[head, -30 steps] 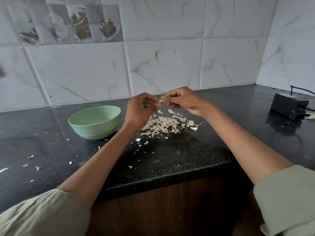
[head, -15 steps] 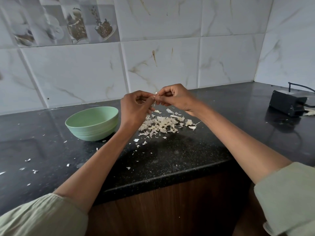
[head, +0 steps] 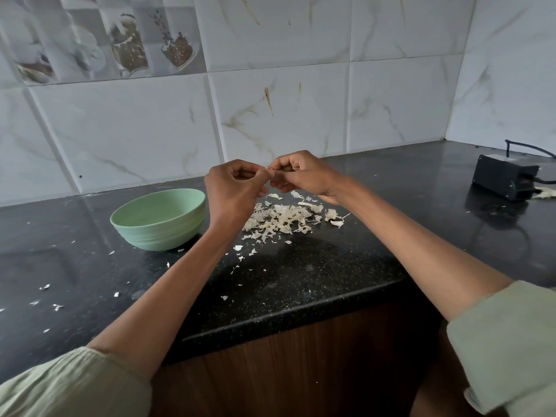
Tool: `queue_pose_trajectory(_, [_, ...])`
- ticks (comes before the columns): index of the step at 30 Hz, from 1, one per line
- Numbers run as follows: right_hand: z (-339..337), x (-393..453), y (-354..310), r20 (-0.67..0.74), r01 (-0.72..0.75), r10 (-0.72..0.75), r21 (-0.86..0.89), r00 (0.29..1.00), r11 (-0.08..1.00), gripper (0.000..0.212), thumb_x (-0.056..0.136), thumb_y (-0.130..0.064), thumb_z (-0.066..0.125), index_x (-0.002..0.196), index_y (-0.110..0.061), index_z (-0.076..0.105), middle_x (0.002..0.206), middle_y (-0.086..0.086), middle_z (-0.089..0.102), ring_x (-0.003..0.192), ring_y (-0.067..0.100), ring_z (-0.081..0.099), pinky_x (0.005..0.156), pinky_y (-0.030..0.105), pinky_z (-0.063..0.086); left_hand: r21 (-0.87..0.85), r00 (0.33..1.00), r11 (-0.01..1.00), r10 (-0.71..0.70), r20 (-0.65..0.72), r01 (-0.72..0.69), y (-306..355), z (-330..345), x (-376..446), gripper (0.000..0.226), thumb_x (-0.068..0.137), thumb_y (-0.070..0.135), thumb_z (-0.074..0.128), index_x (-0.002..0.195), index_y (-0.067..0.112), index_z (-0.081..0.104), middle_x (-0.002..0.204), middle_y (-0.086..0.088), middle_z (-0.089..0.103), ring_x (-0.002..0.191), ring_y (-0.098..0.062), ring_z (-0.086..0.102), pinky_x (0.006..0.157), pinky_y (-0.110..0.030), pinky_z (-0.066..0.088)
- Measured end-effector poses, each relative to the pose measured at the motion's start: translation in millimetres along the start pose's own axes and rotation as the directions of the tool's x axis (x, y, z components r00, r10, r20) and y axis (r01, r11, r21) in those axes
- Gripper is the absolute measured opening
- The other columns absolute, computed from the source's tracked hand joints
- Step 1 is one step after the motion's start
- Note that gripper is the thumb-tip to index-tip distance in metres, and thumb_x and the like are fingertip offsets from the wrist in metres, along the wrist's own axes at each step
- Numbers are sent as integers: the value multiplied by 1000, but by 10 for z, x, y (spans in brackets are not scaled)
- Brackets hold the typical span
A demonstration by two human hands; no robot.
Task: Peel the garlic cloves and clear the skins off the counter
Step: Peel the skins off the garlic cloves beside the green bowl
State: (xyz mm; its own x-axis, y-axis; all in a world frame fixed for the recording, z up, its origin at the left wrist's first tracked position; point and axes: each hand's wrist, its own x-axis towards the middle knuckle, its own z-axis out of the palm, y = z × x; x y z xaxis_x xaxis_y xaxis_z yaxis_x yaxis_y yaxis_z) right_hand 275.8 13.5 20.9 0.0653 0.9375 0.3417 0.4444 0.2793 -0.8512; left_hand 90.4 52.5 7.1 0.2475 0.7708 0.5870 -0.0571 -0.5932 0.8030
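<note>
Garlic clove (head: 268, 169) pinched between curled fingers of left hand (head: 233, 188) and right hand (head: 302, 173), above skins (head: 281, 219). Clove judged small, light, slippery; skin papery, best taken at tip.

The table (head: 301, 284) is a black, speckled stone top with a rounded front edge over a wood-grain cabinet front, and it runs back to a tiled wall and into a corner on the right. A pale green bowl (head: 159, 219) stands upright on it, left of centre. Just to the bowl's right lies a loose pile of garlic skins (head: 282, 219), pale and papery. Smaller skin flakes (head: 45, 287) are scattered over the left part and in front of the pile. Well apart, at the far right, sits a black box (head: 504, 179) with a cable.
</note>
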Motion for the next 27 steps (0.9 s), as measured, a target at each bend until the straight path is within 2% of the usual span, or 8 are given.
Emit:
queue_pose_trajectory(4, [-27, -12, 0, 131, -99, 79, 151, 988, 984, 33, 102, -17, 66, 122, 9, 66, 86, 0, 70, 81, 11, 63, 80, 28, 54, -19, 999, 1000, -15, 32, 16, -19, -10, 15, 5, 84, 15, 83, 86, 11, 81, 70, -6, 77, 62, -18, 73, 68, -34, 64])
queue_pose_trajectory(7, [-62, -30, -13, 218, -173, 117, 258, 969, 950, 28, 105, -15, 59, 124, 5, 64, 86, -1, 67, 79, 9, 60, 77, 24, 55, -65, 997, 997, -34, 75, 39, -33, -28, 43, 5, 87, 10, 79, 90, 7, 80, 74, -11, 77, 64, -19, 71, 67, -31, 61])
queue_pose_trajectory(10, [-97, -29, -23, 255, -203, 123, 319, 959, 926, 19, 106, -14, 57, 118, -1, 64, 89, 0, 66, 82, 12, 60, 76, 24, 57, -94, 994, 995, -29, 104, 39, -44, -37, 60, 5, 92, 8, 75, 93, 5, 79, 77, -13, 77, 65, -20, 70, 65, -29, 60])
queue_pose_trajectory(13, [-98, -20, -14, 272, -220, 128, 341, 954, 914, 19, 107, -16, 58, 120, -2, 63, 97, 4, 68, 86, 14, 66, 79, 27, 59, -92, 993, 995, -26, 112, 36, -60, -21, 69, 8, 96, 9, 69, 97, 5, 76, 77, -9, 76, 65, -21, 70, 64, -29, 59])
queue_pose_trajectory(17, [-111, 0, 2, 144, -160, 124, 276, 982, 948, 37, 103, -18, 66, 131, 5, 62, 99, 5, 72, 86, 13, 66, 80, 26, 56, -63, 996, 997, -36, 77, 41, -97, -7, 76, 15, 102, 11, 52, 104, 2, 64, 82, -18, 69, 65, -27, 68, 57, -32, 56])
queue_pose_trajectory(20, [-122, -5, 8, 16, -84, 82, 202, 996, 976, 37, 99, -19, 72, 128, 3, 66, 100, 7, 72, 83, 10, 65, 77, 24, 55, 30, 989, 998, -55, 139, 52, -162, 16, 67, 28, 112, 15, 37, 97, 3, 57, 78, -18, 66, 63, -28, 67, 54, -33, 54])
queue_pose_trajectory(23, [-124, 5, 30, -71, 15, -6, 126, 997, 992, 26, 96, -13, 75, 118, 1, 70, 97, 9, 75, 79, 9, 66, 73, 21, 55, 59, 956, 990, -139, 258, 128, -185, 43, 76, 29, 115, 20, 41, 101, 1, 59, 82, -15, 71, 66, -27, 70, 54, -30, 54])
queue_pose_trajectory(27, [-119, 6, 38, -147, 93, -92, -1, 985, 996, 21, 92, -8, 79, 110, -1, 74, 95, 12, 77, 79, 11, 68, 75, 23, 57, -116, 931, 960, -209, 300, 254, -152, 30, 117, 32, 109, 23, 57, 121, -6, 60, 105, -20, 76, 72, -20, 75, 61, -27, 62])
